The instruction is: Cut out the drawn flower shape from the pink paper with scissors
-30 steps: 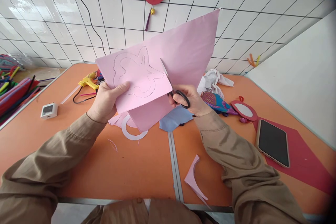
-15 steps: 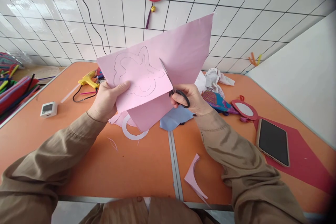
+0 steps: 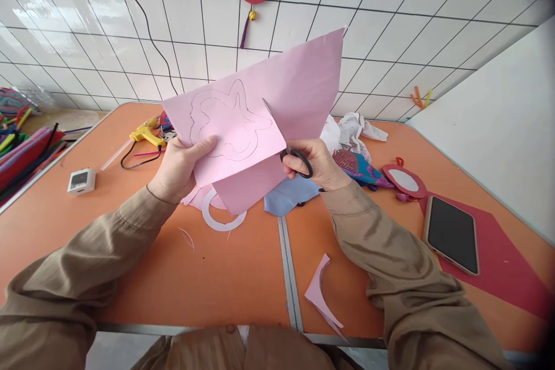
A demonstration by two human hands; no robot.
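My left hand (image 3: 180, 165) grips the left part of a pink sheet of paper (image 3: 299, 78), thumb on top. A wavy outline is drawn in dark line on the sheet, near that thumb. My right hand (image 3: 314, 163) is closed round the black handles of a pair of scissors (image 3: 304, 163). Their blades lie along a cut in the paper, just right of the outline, pointing up and left. Below the cut a flap of the sheet hangs down. Under the paper, on the table, lie a white ring (image 3: 208, 217) and a light blue piece (image 3: 288, 193).
On the orange table (image 3: 195, 283) stand a yellow glue gun (image 3: 148, 133) and a small white device (image 3: 81, 181). To the right lie a red-framed oval (image 3: 405, 179), a phone (image 3: 451, 234) and red sheet (image 3: 507, 260). A pink offcut (image 3: 318, 292) rests near the front edge.
The sheet's upper right corner has dropped slightly and shifted left. My left hand has moved a little to the right with the paper; the scissors stay at nearly the same spot.
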